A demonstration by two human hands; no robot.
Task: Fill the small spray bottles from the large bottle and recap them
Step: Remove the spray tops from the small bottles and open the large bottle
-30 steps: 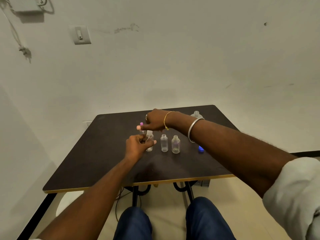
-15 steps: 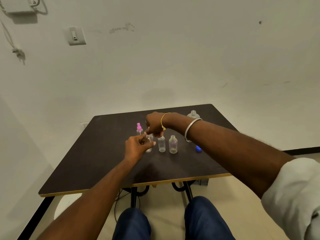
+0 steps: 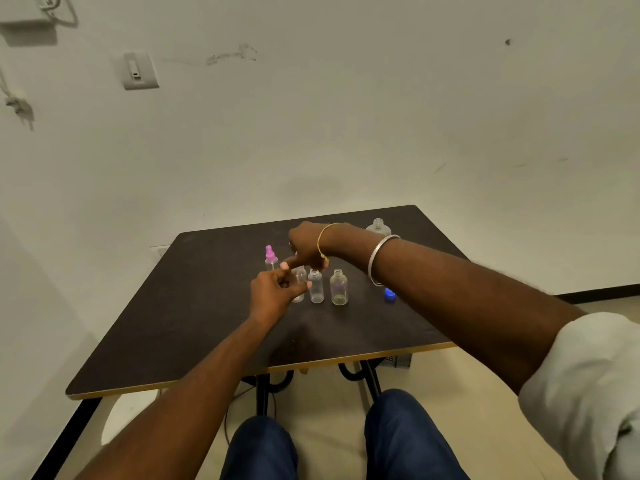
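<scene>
Left grip [image 3: 275, 292] first: my fingers and thumb curl round a small clear bottle [image 3: 298, 289] standing on the table [image 3: 173, 323]. Right grip [image 3: 306, 249] hangs just above it, fingers bunched downward — whether it pinches anything I cannot tell. A second small bottle [image 3: 316, 289] and a third small bottle [image 3: 338, 289] stand uncapped just beside it in a row. A pink-capped spray bottle [image 3: 270, 259] stands behind my left fingers. The large bottle [image 3: 378, 227] stands uncapped beyond my right wrist — the blue cap [image 3: 389, 294] lies by my forearm.

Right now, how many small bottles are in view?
4. Pink-capped bottle far left; second bottle gripped by the left hand; third bottle and fourth bottle uncapped to its right. The right arm could hide more.
</scene>
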